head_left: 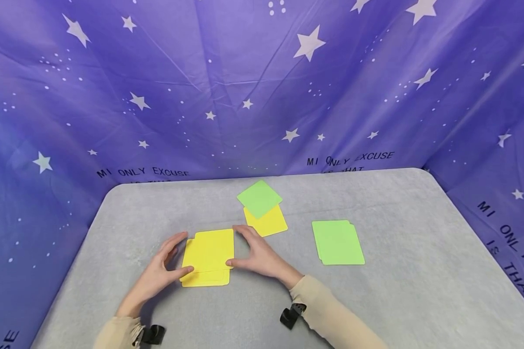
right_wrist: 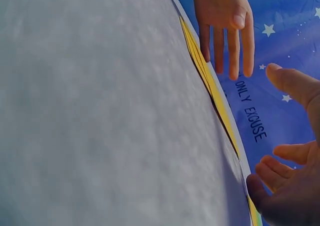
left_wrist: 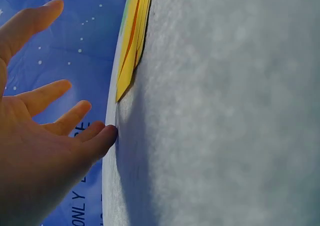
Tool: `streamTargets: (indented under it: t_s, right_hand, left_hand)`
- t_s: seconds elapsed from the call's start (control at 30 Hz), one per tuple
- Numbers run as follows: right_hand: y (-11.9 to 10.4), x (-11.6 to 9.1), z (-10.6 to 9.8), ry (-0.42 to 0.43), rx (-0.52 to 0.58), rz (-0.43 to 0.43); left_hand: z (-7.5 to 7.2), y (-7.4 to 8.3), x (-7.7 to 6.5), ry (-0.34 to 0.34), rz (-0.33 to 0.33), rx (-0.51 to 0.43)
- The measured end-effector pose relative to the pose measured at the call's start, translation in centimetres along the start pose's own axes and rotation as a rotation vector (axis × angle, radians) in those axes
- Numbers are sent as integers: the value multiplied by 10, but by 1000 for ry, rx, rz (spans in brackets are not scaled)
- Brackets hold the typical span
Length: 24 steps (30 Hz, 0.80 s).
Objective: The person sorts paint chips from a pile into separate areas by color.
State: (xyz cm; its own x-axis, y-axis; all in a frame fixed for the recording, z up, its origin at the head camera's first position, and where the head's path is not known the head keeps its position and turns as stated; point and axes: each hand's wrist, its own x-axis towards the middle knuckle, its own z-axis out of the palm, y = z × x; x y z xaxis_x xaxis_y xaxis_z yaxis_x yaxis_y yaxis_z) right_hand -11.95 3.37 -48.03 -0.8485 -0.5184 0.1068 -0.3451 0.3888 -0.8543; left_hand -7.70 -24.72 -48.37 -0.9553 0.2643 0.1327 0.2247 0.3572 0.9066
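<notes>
A stack of yellow square cards (head_left: pixel 214 252) lies on the table between my two hands, its cards offset so that lower ones peek out at the left and front. My left hand (head_left: pixel 155 274) is at the stack's left side, thumb over the near left corner in the head view. On the right side, my right hand (head_left: pixel 264 254) has its thumb and fingers spread near the edge. Both wrist views show relaxed, parted fingers with nothing gripped. Seen edge-on, the yellow cards (left_wrist: pixel 132 36) are layered with thin gaps.
Toward the back, a green card (head_left: pixel 259 198) overlaps a yellow card (head_left: pixel 268 223). Right of my right hand lies a small stack of green cards (head_left: pixel 339 243). A purple star-printed cloth (head_left: pixel 227 72) hangs behind the grey table (head_left: pixel 410 291).
</notes>
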Motion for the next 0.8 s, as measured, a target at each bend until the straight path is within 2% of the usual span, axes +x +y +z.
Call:
streamTargets:
  t_s: [0.2, 0.37, 0.5, 0.8]
  right_hand:
    - [4, 0, -11, 38, 20, -10]
    - [8, 1, -18, 69, 31, -31]
    - [10, 0, -24, 91, 66, -31]
    - [13, 1, -41, 151, 110, 44]
  left_hand:
    - [-2, 3, 3, 3, -1, -2]
    - [3, 7, 11, -19, -4, -3]
    - [9, 11, 20, -40, -5, -19]
    - [26, 21, 47, -48, 21, -53]
